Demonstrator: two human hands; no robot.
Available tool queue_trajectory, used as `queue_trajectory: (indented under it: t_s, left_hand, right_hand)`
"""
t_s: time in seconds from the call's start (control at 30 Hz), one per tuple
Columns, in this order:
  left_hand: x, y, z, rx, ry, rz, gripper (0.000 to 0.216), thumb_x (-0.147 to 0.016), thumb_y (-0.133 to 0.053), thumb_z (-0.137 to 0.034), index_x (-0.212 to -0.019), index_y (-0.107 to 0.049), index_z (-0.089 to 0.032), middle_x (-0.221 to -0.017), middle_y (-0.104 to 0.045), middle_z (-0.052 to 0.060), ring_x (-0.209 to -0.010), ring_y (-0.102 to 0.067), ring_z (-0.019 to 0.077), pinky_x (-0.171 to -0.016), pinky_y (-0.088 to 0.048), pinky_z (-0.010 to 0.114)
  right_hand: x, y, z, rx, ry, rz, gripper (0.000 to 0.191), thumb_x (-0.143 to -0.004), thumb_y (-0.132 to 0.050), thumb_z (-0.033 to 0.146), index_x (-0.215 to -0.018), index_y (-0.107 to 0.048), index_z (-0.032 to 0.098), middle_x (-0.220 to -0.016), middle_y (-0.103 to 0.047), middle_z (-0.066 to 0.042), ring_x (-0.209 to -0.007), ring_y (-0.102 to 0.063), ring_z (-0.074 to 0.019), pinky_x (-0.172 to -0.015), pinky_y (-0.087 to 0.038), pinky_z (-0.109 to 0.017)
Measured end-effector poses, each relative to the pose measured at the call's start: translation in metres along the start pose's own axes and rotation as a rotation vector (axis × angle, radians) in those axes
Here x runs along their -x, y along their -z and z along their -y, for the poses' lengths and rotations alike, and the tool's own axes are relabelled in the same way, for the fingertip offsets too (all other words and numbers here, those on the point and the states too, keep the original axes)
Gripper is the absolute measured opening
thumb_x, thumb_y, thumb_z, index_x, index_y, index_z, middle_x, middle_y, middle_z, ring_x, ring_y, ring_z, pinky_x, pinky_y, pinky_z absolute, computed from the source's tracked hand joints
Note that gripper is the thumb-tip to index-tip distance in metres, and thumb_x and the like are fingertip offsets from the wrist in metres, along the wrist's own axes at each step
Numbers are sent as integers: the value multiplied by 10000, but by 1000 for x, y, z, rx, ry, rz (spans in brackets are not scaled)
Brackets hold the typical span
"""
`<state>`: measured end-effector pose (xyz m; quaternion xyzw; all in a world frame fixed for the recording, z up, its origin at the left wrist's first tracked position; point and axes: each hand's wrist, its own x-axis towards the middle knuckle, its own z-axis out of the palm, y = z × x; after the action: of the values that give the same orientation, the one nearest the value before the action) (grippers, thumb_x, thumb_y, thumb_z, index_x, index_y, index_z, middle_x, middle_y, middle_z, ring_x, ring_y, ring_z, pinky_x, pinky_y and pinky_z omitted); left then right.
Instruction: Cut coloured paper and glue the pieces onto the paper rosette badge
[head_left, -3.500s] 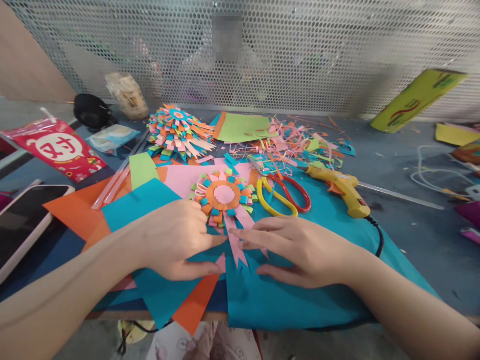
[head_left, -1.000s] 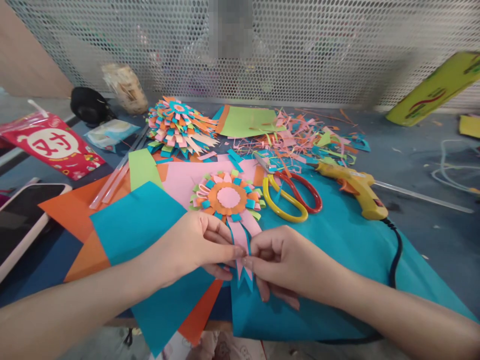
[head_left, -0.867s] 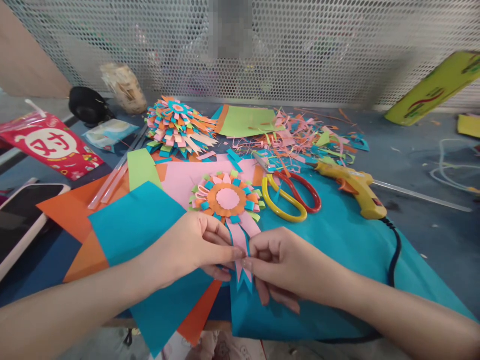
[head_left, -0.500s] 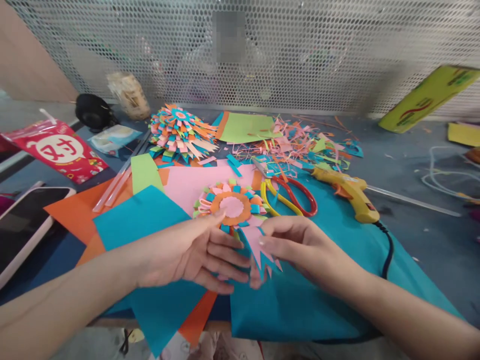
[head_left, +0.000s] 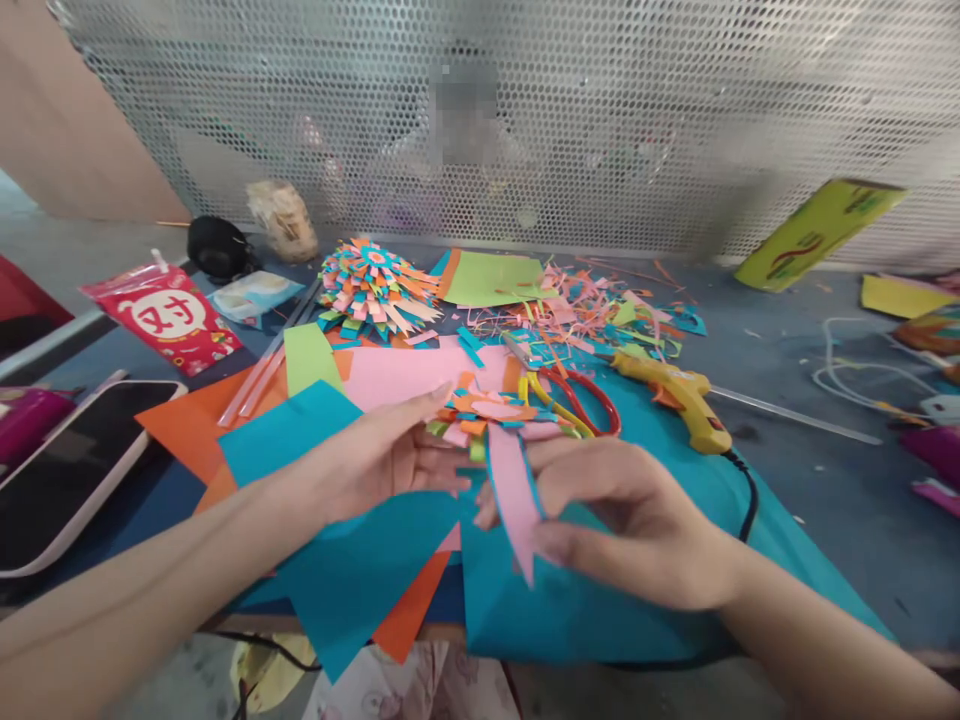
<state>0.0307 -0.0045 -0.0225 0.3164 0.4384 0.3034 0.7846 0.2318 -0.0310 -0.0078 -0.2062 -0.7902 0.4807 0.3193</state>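
A paper rosette [head_left: 495,408] of orange, pink, blue and green strips is held above the table, tilted so its face looks nearly edge-on. My left hand [head_left: 397,450] grips its left side, thumb on the rim and the other fingers underneath. From the rosette's lower edge hangs a pink paper ribbon tail [head_left: 514,490] with blue edging. My right hand [head_left: 622,510] is closed on this tail, its thumb at the tail's right edge and the fingers behind it. Red and yellow scissors [head_left: 592,400] lie just behind the rosette.
A yellow glue gun [head_left: 679,395] lies at the right, its black cord trailing forward. Paper scraps [head_left: 585,310] and a layered paper flower [head_left: 379,285] sit at the back. Blue sheets [head_left: 292,435], a phone [head_left: 82,470] and a red packet [head_left: 165,318] lie leftward.
The rosette has tipped from facing me to nearly edge-on. My right hand has shifted down along the ribbon tail, which now hangs longer toward me.
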Motion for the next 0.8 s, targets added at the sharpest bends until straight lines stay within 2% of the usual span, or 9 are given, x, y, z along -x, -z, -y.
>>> queue_trajectory:
  t_s: [0.07,0.17,0.23,0.33,0.4,0.5,0.67,0.8]
  left_hand:
    - [1,-3,2,11,-133,-99,193,-662,-744,-284,-725,-614,-157,-618,-641,-10,-544,-595,101,-569,-513,220]
    - [8,-4,0,27,-318,-187,152,-623,-735,-153,-679,-595,-170,-590,-612,-51,-489,-544,65,-503,-477,184]
    - [14,-4,-3,35,-472,-251,161,-619,-719,-133,-715,-602,-187,-672,-646,-55,-550,-575,69,-513,-473,178]
    - [19,-6,-7,0,-642,-361,201,-611,-718,-145,-752,-592,-211,-696,-649,-65,-633,-614,94,-557,-485,195]
    - [20,-8,-8,-34,-679,-415,209,-597,-725,-154,-720,-566,-212,-611,-606,-78,-621,-614,100,-587,-492,212]
    - [19,-8,-8,-60,-711,-441,215,-582,-727,-159,-700,-557,-214,-558,-572,-84,-600,-612,104,-590,-493,223]
    - [14,-7,-5,-54,-791,-404,206,-576,-723,-142,-701,-577,-215,-592,-606,-84,-595,-616,88,-587,-502,200]
    - [13,-8,-5,-74,-744,-422,192,-589,-714,-138,-687,-565,-208,-648,-638,-63,-678,-649,110,-605,-512,198]
  right_hand:
    - [0,-5,-1,193,88,86,168,-842,-523,161,-693,-599,174,-699,-641,-52,-712,-589,-137,-681,-490,-269]
    - [0,-10,-6,347,87,73,201,-858,-501,179,-676,-586,165,-642,-588,-39,-652,-526,-124,-625,-456,-257]
    - [-1,-12,-11,302,-22,12,216,-865,-506,218,-666,-573,168,-636,-572,-20,-630,-517,-111,-612,-453,-243]
    - [-5,-14,-17,55,-242,-132,176,-840,-562,334,-786,-584,168,-750,-604,-17,-670,-562,-105,-630,-483,-234]
    - [-10,-17,-20,-125,-323,-213,295,-773,-635,432,-890,-576,167,-841,-616,-28,-722,-592,-118,-667,-506,-254]
    - [-19,-22,-27,-260,-401,-294,416,-669,-704,524,-834,-574,165,-800,-618,-18,-704,-605,-125,-676,-510,-273]
    - [-29,-27,-34,-346,-484,-373,402,-669,-699,532,-639,-518,174,-559,-590,29,-532,-587,-101,-517,-448,-224]
    - [-28,-27,-33,-505,-500,-335,373,-654,-726,493,-660,-522,181,-550,-648,27,-512,-630,-114,-530,-494,-234]
